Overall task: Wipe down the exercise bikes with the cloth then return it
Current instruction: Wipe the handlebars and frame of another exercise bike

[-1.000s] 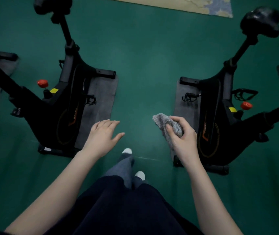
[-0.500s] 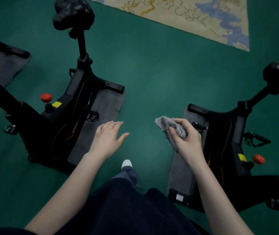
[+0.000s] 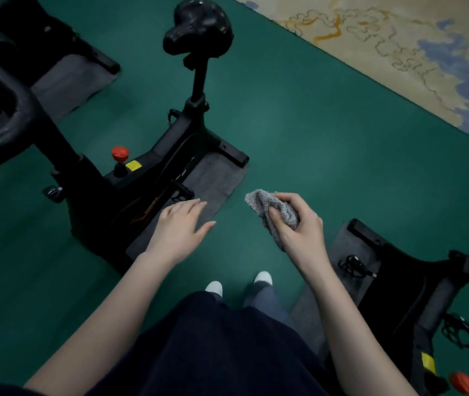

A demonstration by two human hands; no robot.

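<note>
Filling right grip [image 3: 301, 230]: grey cloth [image 3: 270, 205] (bunched)

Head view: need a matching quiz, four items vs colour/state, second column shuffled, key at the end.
Column 1
1. cloth
2. left hand
3. saddle
4. knob on the bike at the left of the view

Column 2
A. red
B. black, on its post near the top of the view
C. fingers straight, holding nothing
D. grey, bunched in the grip of the right hand

Pairs: 1-D, 2-C, 3-B, 4-A
</note>
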